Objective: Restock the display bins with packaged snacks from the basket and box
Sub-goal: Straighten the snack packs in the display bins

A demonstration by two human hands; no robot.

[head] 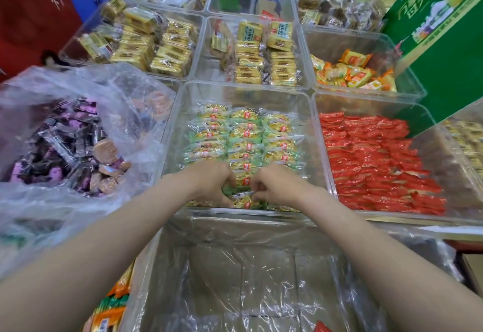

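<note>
A clear display bin (180, 112) in the centre holds rows of green-and-yellow snack packets (245, 135). Both hands reach into its near end. My left hand (211, 182) and my right hand (274, 185) have curled fingers and together grip one green packet (241, 196) above the front row. Directly below me sits a plastic-lined box (248, 274) with almost nothing in it; a red packet corner (321, 327) shows at its bottom edge.
A bin of red packets (379, 164) stands to the right. On the left is a plastic bag of purple packets (60, 146). Yellow packets (141, 44) and orange packets (352, 73) fill bins behind. A green carton (444, 44) leans at the right.
</note>
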